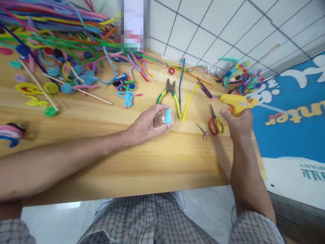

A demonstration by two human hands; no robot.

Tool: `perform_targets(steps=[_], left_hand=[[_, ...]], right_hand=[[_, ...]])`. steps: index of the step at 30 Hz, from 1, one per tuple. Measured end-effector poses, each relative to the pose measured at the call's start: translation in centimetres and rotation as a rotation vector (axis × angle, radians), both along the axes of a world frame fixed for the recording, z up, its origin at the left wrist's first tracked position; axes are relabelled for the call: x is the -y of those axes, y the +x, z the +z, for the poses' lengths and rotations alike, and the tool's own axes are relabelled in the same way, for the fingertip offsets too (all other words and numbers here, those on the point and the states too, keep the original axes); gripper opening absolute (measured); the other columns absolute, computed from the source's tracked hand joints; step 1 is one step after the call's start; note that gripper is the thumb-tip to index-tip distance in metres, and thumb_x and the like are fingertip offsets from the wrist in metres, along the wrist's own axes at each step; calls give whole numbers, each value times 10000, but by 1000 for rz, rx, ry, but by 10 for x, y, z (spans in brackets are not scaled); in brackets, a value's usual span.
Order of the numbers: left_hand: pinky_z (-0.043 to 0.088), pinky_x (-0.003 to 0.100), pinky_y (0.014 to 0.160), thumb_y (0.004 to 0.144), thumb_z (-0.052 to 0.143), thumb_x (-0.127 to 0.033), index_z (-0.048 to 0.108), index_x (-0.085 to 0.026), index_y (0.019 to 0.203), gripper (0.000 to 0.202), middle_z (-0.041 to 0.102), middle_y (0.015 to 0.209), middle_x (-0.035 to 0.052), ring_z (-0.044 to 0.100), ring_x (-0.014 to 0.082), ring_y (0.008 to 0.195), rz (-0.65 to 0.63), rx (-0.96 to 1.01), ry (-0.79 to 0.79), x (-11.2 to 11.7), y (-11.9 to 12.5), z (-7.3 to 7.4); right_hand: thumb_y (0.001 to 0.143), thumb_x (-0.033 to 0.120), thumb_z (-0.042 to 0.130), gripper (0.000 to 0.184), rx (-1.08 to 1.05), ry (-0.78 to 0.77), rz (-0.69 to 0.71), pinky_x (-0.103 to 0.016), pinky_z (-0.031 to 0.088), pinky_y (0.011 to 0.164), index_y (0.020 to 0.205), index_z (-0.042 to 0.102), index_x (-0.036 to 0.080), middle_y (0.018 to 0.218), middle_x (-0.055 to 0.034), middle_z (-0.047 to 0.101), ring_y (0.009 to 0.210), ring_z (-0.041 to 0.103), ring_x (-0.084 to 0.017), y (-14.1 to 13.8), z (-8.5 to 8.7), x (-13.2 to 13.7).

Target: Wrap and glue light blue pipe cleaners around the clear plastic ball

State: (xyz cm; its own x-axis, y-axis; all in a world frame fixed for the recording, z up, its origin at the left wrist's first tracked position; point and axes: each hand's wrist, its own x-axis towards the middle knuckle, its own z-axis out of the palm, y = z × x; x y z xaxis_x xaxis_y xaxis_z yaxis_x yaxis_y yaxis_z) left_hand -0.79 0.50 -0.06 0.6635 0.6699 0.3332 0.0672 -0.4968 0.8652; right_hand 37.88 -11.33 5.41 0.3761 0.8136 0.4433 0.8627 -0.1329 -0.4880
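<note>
My left hand is closed round a small clear plastic ball, with a light blue piece showing in or on it; I cannot tell which. Off to the right, my right hand grips a yellow glue gun by its handle, above the table. A glue stick pokes out of the gun's back end, and its nozzle points left. Just beyond the ball lie pliers with green and yellow handles. Red and yellow handled scissors and small metal scissors lie between my hands.
Pipe cleaners heap up at the back left, with curled fuzzy pieces and wooden sticks before them. A blue strip and a yellow strip lie near the pliers. A bag of colourful pieces stands back right, by the tiled wall.
</note>
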Motion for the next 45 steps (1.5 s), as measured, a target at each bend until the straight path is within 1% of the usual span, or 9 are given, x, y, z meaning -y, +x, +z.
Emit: perform_targets(steps=[2, 5, 9, 14, 19, 27, 31, 35, 45], left_hand=[[648, 390, 1019, 984, 774, -396, 629, -186, 1461, 541, 767, 1330, 115, 765, 235, 1154, 3, -2, 14, 0, 0, -1], [652, 388, 1022, 1000, 759, -381, 621, -178, 1464, 525, 769, 1353, 127, 768, 232, 1164, -4, 11, 32, 1, 0, -1], [657, 395, 1046, 1001, 760, -333, 617, -178, 1449, 496, 776, 1364, 130, 771, 237, 1198, -5, 43, 65, 2, 1, 1], [657, 381, 1053, 1002, 769, -316, 609, -189, 1433, 477, 774, 1385, 122, 767, 243, 1250, -9, 47, 58, 3, 2, 4], [651, 429, 1095, 993, 780, -308, 620, -196, 1386, 439, 775, 1399, 131, 762, 266, 1271, -17, 56, 58, 4, 3, 4], [631, 446, 1139, 1012, 751, -334, 610, -212, 1379, 412, 763, 1405, 131, 748, 283, 1328, -26, 76, 30, 4, 6, 3], [625, 468, 1158, 1012, 761, -346, 604, -211, 1395, 435, 757, 1414, 142, 746, 294, 1334, -22, 83, 25, 5, 8, 1], [625, 497, 1157, 1008, 767, -338, 606, -206, 1396, 440, 759, 1407, 155, 747, 308, 1321, -23, 85, 10, 5, 8, 1], [627, 500, 1162, 1013, 754, -337, 608, -197, 1385, 423, 759, 1384, 150, 750, 308, 1307, -32, 59, -5, 5, 10, 2]], right_hand=[[808, 486, 923, 327, -21, 3, -56, -367, 628, 667, 897, 728, 238, 843, -59, 794, 769, 761, -254, -39, 9, -6], [738, 436, 965, 307, -39, -63, -37, -366, 660, 703, 845, 743, 253, 765, -28, 780, 819, 794, -279, -92, 19, -16], [777, 465, 903, 350, -15, -81, 54, -372, 676, 731, 1032, 810, 245, 967, -57, 865, 816, 816, -267, -121, 28, -29], [791, 411, 817, 314, 35, -125, 74, -378, 663, 728, 1041, 823, 223, 813, -34, 817, 726, 780, -257, -117, 24, -37], [764, 353, 763, 275, 26, -97, 78, -356, 655, 728, 997, 812, 214, 858, -38, 815, 765, 778, -244, -113, 17, -36], [734, 325, 773, 194, -50, -80, 122, -331, 632, 604, 909, 785, 241, 868, -63, 796, 778, 783, -265, -121, 19, -35], [715, 331, 781, 165, -72, -84, 109, -324, 623, 573, 864, 768, 261, 847, -55, 809, 739, 771, -257, -122, 18, -34], [695, 323, 803, 219, -111, -87, 98, -331, 622, 558, 899, 763, 252, 839, -46, 807, 670, 751, -237, -121, 16, -32], [711, 329, 803, 238, -68, -47, 139, -387, 687, 704, 929, 770, 238, 904, -57, 810, 784, 796, -263, -112, 9, -31]])
